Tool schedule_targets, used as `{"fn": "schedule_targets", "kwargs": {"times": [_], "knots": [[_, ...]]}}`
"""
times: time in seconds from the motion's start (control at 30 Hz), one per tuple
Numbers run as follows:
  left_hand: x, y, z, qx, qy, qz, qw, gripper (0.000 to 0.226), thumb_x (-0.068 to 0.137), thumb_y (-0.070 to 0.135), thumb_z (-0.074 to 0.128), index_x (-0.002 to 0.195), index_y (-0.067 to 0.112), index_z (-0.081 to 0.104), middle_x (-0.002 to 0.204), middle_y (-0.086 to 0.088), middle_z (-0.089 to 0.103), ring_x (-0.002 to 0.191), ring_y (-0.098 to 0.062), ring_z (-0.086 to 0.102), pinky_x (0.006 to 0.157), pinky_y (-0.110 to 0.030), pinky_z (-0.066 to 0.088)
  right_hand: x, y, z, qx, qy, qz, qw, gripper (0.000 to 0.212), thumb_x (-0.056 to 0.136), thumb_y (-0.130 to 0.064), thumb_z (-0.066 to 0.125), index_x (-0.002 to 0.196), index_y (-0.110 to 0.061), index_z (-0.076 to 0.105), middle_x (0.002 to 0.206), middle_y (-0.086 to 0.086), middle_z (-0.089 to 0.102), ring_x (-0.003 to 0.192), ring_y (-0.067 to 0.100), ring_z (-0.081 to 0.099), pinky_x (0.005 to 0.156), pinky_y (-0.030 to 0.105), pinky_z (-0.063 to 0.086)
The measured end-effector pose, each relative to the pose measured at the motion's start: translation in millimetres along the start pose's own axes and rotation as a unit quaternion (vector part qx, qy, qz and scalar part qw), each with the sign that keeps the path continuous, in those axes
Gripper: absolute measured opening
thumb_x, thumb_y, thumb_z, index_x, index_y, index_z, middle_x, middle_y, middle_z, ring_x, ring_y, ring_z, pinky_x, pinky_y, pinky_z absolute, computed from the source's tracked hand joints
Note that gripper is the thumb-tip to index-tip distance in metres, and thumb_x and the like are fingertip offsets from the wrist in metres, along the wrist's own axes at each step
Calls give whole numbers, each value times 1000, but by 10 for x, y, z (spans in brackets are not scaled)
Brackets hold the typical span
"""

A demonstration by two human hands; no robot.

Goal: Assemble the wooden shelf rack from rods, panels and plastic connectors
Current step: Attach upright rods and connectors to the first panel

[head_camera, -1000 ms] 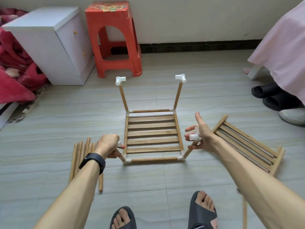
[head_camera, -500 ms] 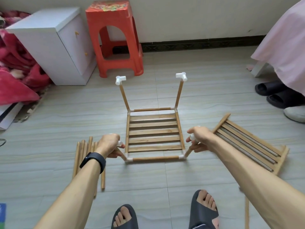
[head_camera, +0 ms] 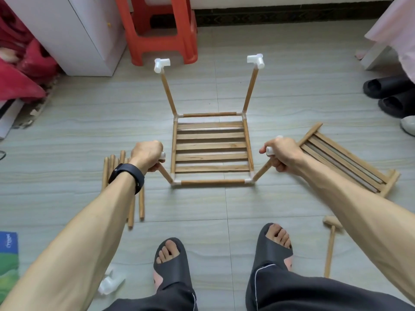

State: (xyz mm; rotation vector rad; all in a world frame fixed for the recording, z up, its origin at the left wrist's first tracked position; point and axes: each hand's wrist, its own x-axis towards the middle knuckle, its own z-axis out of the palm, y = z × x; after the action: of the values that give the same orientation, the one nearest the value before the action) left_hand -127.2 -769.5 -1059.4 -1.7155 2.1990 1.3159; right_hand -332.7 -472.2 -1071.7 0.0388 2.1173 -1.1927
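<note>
**Both hands on the near posts of a half-built rack**

The rack (head_camera: 211, 182) sits on the tiled floor (head_camera: 292, 86), straight ahead of the person's slippered feet. Its slatted panel (head_camera: 211, 145) lies flat inside a frame of rods joined by white corner pieces. Two far rods rise from the back corners and lean outward, each capped white: left connector (head_camera: 161, 65), right connector (head_camera: 255, 59).

The left hand (head_camera: 147, 154) wears a black wristband (head_camera: 126, 176). It is curled tight round the top of the near-left rod (head_camera: 165, 173), with a bit of white plastic showing past the knuckles. The right hand (head_camera: 284, 153) grips the top of the near-right rod (head_camera: 262, 171) the same way, white plastic peeking out at the thumb side. Both rods slant up and away from the front corners.

Around the rack:
- The loose rods (head_camera: 141, 205) lie bundled on the floor under the left forearm.
- A second panel (head_camera: 343, 162) lies just right of the right hand.
- A wooden mallet (head_camera: 331, 243) lies near the right foot.
- A red stool (head_camera: 157, 30) and a white cabinet (head_camera: 74, 34) stand at the back.
- The black slippers (head_camera: 386, 86) are at the far right.
</note>
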Motion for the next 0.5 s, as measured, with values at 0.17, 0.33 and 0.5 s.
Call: {"fn": "schedule_targets", "kwargs": {"times": [0.17,0.33,0.5], "knots": [[-32,-35,-3,56,-18,28,998,25,89,9,53,71,4,69,43,-2,61,35,-15,56,32,-17,39,3,17,-14,17,8,3,1000,13,82,-12,53,80,-7,65,52,1,42,39,14,32,44,21,24],[-67,-101,1,55,-39,29,997,27,93,5,50,76,2,71,48,2,64,42,-16,57,36,-18,40,-1,31,-48,-15,3,-2,1000,28,90,-30,59,86,-4,70,62,4,60,45,14,41,44,24,27],[-93,-72,7,-2,-23,17,1000,27,93,15,47,87,10,72,70,-3,75,64,-25,71,52,-30,56,-32,56,-3,8,46,4,999,40,90,-44,61,85,-7,72,62,0,72,40,13,49,42,21,28]]}}
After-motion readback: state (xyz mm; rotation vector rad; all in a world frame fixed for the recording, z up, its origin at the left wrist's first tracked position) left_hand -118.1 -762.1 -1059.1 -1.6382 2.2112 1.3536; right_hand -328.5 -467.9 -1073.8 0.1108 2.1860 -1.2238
